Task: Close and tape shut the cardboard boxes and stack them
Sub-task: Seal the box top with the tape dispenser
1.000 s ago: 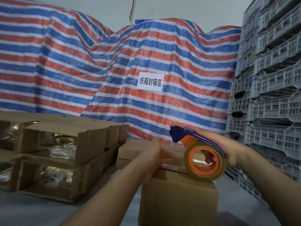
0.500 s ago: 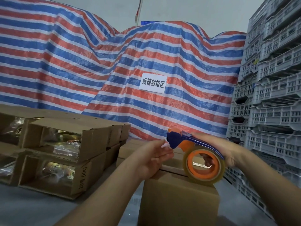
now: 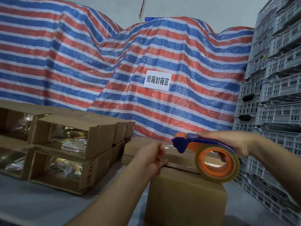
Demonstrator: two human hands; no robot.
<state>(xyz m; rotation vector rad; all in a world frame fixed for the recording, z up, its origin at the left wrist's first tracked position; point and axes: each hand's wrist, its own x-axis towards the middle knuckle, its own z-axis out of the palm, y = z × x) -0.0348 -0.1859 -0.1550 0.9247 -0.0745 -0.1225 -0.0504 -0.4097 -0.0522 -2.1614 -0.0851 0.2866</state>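
Tape end (image 3: 167,146) now pulled from dispenser (image 3: 211,154), pinched by left hand (image 3: 153,158); dispenser gripped by right hand (image 3: 234,142); box (image 3: 185,199) seam untaped.

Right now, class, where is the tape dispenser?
In the head view the tape dispenser is lower right, gripped by the right hand, its roll over the near box.

place: warehouse packing area | signs: striped tarp (image 3: 114,66) draped over piled goods | grey plastic crates (image 3: 275,88) stacked high at right | cardboard boxes (image 3: 68,154) in stacks | paper sign (image 3: 157,80) with printed characters taped to tarp
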